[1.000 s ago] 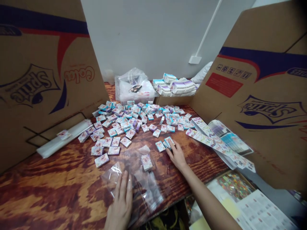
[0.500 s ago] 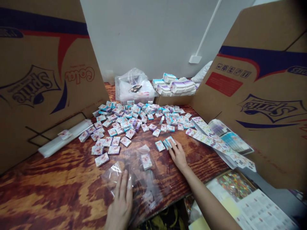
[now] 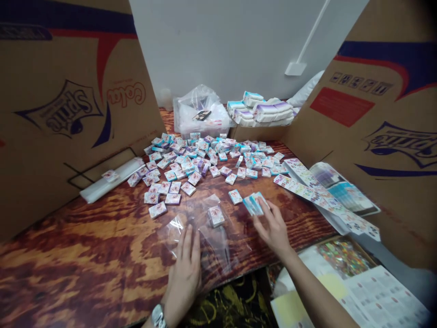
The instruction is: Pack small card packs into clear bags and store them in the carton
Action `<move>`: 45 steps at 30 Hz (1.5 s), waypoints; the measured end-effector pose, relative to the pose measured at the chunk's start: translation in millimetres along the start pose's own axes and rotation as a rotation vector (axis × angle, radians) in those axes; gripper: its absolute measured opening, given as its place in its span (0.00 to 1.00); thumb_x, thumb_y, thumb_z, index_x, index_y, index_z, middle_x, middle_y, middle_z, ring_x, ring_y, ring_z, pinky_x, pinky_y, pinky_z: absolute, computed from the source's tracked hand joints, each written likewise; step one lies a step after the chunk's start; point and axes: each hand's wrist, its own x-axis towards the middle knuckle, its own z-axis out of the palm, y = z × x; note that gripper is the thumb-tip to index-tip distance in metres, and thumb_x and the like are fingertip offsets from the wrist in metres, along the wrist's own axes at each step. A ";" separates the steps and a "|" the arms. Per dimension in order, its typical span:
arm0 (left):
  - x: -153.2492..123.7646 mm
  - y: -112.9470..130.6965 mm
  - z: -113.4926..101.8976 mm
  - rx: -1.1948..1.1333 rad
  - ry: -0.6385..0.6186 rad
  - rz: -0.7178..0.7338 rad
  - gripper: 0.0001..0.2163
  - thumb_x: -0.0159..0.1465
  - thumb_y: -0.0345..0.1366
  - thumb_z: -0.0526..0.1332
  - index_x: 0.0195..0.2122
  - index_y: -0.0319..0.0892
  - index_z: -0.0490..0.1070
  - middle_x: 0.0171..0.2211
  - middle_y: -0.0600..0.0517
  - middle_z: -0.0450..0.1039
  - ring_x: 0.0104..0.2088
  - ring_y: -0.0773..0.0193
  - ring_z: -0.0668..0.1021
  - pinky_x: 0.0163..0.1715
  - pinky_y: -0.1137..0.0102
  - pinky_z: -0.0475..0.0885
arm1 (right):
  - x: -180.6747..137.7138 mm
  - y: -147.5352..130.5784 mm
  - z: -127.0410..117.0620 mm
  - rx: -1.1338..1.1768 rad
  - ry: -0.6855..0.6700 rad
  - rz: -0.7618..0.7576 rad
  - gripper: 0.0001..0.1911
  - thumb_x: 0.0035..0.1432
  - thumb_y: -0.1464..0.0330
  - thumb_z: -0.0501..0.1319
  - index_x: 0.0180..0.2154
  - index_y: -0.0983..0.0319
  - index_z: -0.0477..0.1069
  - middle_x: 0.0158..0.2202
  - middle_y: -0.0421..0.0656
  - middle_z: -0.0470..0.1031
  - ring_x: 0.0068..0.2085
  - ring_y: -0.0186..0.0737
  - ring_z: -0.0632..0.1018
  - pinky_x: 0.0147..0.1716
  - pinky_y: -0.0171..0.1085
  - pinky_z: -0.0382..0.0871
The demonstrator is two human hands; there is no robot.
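My left hand (image 3: pixel 187 266) lies flat, fingers stretched out, on a clear plastic bag (image 3: pixel 174 225). Beside it, a small white printed box (image 3: pixel 215 216) sits on or inside another piece of clear plastic; I cannot tell which. My right hand (image 3: pixel 273 228) has its fingertips closed on a few small blue-and-white boxes (image 3: pixel 252 204) held side by side, slightly blurred. A single small box (image 3: pixel 235 197) lies just to their left. Beyond both hands spreads a heap of similar small boxes (image 3: pixel 191 161) with blue or purple sides.
Tall cardboard sheets (image 3: pixel 78 91) stand left and right (image 3: pixel 358 136). At the back are a bin of plastic bags (image 3: pixel 201 118) and a carton of packs (image 3: pixel 259 132). Sticker strips (image 3: pixel 307 189) lie right. Below the table edge sits a box of colourful bits (image 3: pixel 344 257).
My right hand has drawn the blue-and-white boxes toward me and to the right, away from the single box. My left hand stays on the plastic. The whole view has shifted slightly.
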 end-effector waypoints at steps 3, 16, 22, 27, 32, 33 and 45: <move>1.0 1.7 0.5 -0.103 0.017 0.012 0.40 0.55 0.16 0.46 0.65 0.41 0.25 0.66 0.36 0.35 0.65 0.49 0.43 0.48 0.61 0.71 | -29.8 -51.4 -30.7 0.103 -0.194 -0.257 0.33 0.58 0.72 0.57 0.63 0.53 0.51 0.58 0.50 0.58 0.56 0.48 0.67 0.51 0.43 0.67; -3.4 10.2 9.7 -0.264 0.069 0.098 0.42 0.50 0.16 0.46 0.65 0.39 0.29 0.67 0.38 0.32 0.65 0.49 0.41 0.57 0.51 0.59 | -39.8 -94.2 108.3 -0.292 -0.117 -0.196 0.31 0.61 0.74 0.51 0.63 0.51 0.49 0.51 0.52 0.65 0.44 0.44 0.74 0.39 0.41 0.72; -3.2 3.6 14.8 -0.242 0.110 0.109 0.41 0.52 0.15 0.46 0.65 0.41 0.31 0.67 0.39 0.33 0.65 0.48 0.44 0.55 0.52 0.62 | -35.6 -108.2 59.7 -0.272 -0.337 -0.118 0.30 0.59 0.71 0.54 0.62 0.53 0.53 0.50 0.54 0.68 0.43 0.48 0.74 0.37 0.44 0.72; -1.7 -5.6 16.3 -0.220 0.125 0.118 0.41 0.52 0.15 0.45 0.65 0.46 0.34 0.67 0.42 0.36 0.65 0.50 0.48 0.54 0.55 0.65 | 17.1 -80.2 -6.1 0.223 -0.437 -0.108 0.13 0.63 0.67 0.51 0.47 0.56 0.69 0.37 0.42 0.75 0.37 0.35 0.76 0.37 0.32 0.69; -2.1 -9.8 20.1 -0.149 0.103 0.144 0.40 0.53 0.13 0.45 0.65 0.46 0.34 0.66 0.42 0.42 0.64 0.51 0.51 0.52 0.61 0.68 | 124.6 -11.0 44.7 -0.164 -0.363 0.143 0.17 0.62 0.66 0.52 0.52 0.61 0.66 0.46 0.48 0.72 0.45 0.41 0.72 0.45 0.35 0.64; -2.2 -9.6 21.3 -0.135 0.099 0.150 0.40 0.54 0.13 0.45 0.65 0.47 0.34 0.66 0.42 0.43 0.64 0.52 0.52 0.51 0.63 0.68 | 143.2 -1.4 61.5 -0.258 -0.408 0.149 0.20 0.62 0.65 0.53 0.56 0.60 0.63 0.50 0.49 0.69 0.48 0.42 0.70 0.47 0.36 0.63; 0.0 -6.5 31.1 -0.038 0.127 0.064 0.40 0.56 0.12 0.46 0.64 0.51 0.34 0.63 0.47 0.51 0.63 0.58 0.56 0.54 0.66 0.65 | 190.9 -12.1 151.3 -0.357 -0.431 0.147 0.22 0.63 0.61 0.50 0.58 0.55 0.58 0.48 0.50 0.65 0.48 0.46 0.67 0.46 0.40 0.60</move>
